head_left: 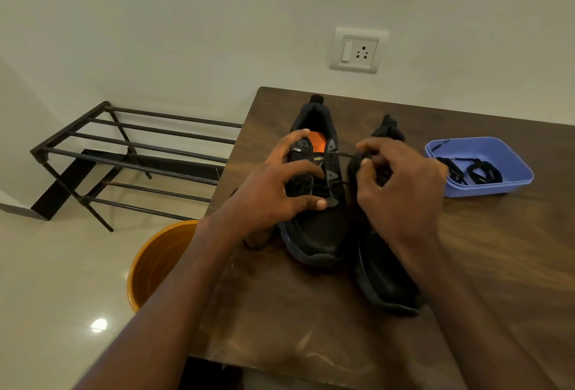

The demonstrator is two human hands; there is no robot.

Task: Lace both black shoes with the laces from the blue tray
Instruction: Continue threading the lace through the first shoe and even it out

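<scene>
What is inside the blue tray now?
One black lace lies loosely coiled in the blue tray, one end resting over its far left rim. Nothing else shows inside.

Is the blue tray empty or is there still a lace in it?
Not empty: the blue tray holds a coiled black lace.

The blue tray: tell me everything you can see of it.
The blue tray is a shallow, rectangular tub with rounded corners, plastic by its look. It sits flat on the wooden table, to the right of the shoes and clear of both hands. A coiled black lace lies inside; one end rests on the far left rim.
</scene>
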